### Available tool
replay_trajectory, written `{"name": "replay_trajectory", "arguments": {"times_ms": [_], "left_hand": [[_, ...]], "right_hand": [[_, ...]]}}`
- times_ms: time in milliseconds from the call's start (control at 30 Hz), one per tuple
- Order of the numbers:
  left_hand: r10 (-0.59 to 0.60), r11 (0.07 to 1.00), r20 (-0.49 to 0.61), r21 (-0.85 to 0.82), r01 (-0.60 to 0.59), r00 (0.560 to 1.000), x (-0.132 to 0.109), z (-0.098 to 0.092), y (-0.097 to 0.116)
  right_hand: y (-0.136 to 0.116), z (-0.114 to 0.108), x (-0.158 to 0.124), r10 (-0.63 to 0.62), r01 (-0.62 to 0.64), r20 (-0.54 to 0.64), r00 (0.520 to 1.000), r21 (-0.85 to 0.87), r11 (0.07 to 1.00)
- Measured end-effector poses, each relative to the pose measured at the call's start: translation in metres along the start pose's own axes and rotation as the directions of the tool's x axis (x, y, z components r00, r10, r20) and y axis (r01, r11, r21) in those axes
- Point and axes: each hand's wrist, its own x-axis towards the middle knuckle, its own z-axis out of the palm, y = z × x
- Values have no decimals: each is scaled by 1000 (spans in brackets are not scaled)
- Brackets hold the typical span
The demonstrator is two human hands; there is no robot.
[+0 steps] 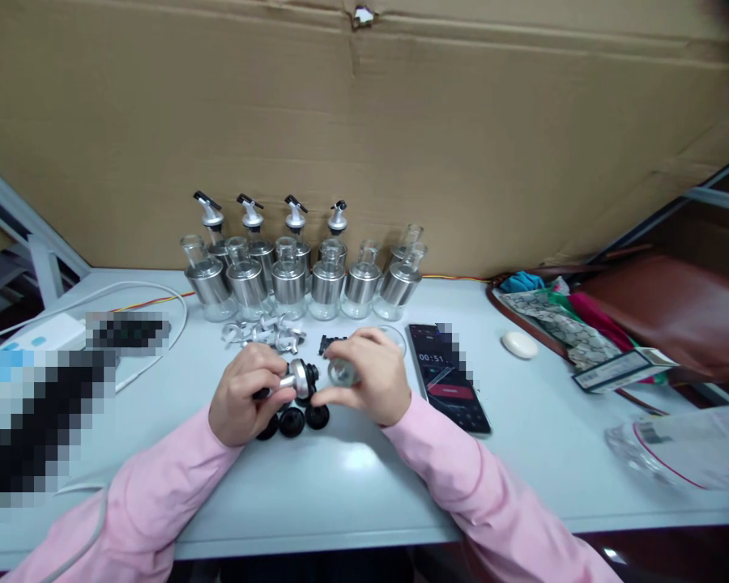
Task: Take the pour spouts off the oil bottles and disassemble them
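Observation:
Between the fingers of my left hand [249,393] is a silver bottle pourer [300,379] with a black ribbed stopper, its stopper end pointing right. My right hand [370,376] curls round a clear glass bottle [342,372]. Only a round glass part of it shows, just right of the stopper and apart from it; the fingers and palm cover the rest. Below the left hand lie several round black rings [292,422]. Silver spout parts [267,332] are heaped beyond it. Small black pieces [331,344] lie close behind the right fingers.
Several glass bottles with steel sleeves [288,281] stand in rows at the back, some topped with pourers [252,212]. A phone [449,380] lies right of my right hand. Farther right are a white oval object [520,345], a small box [623,371] and a plastic bag [692,449].

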Motion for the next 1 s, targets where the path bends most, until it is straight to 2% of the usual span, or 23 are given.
{"name": "replay_trajectory", "arguments": {"times_ms": [67, 133, 200, 333, 433, 533, 600, 733, 867, 1000], "left_hand": [[-37, 999, -43, -2, 37, 998, -1, -2, -7], [-66, 997, -59, 28, 68, 996, -3, -4, -14], [-80, 993, -61, 85, 85, 995, -4, -5, -20], [-134, 984, -35, 113, 137, 990, -5, -3, -28], [-162, 984, -15, 78, 162, 987, -6, -2, -30], [-147, 982, -2, 121, 147, 989, -6, -4, -32], [-133, 978, 1, 162, 131, 991, -7, -7, -34], [-126, 971, -7, 202, 125, 992, -8, -12, -39], [-109, 967, 18, 235, 102, 994, -8, -13, -40], [-111, 967, 80, 239, 89, 991, -8, -11, -38]], "right_hand": [[8, -5, -1, 118, -114, -77, 990, 50, 992], [15, -10, -3, 255, -236, -140, 957, 141, 962], [23, -14, -4, 347, -305, -176, 921, 225, 925], [37, -15, -4, 422, -373, -210, 882, 235, 898], [45, -12, -4, 468, -439, -172, 867, 181, 880], [50, -11, -4, 427, -417, -155, 891, 95, 904], [51, -12, -3, 379, -384, -197, 904, 17, 923], [53, -15, -3, 347, -397, -291, 892, -131, 909], [55, -16, -6, 323, -357, -224, 920, -134, 924], [54, -15, -8, 268, -288, -113, 957, -252, 924]]}}
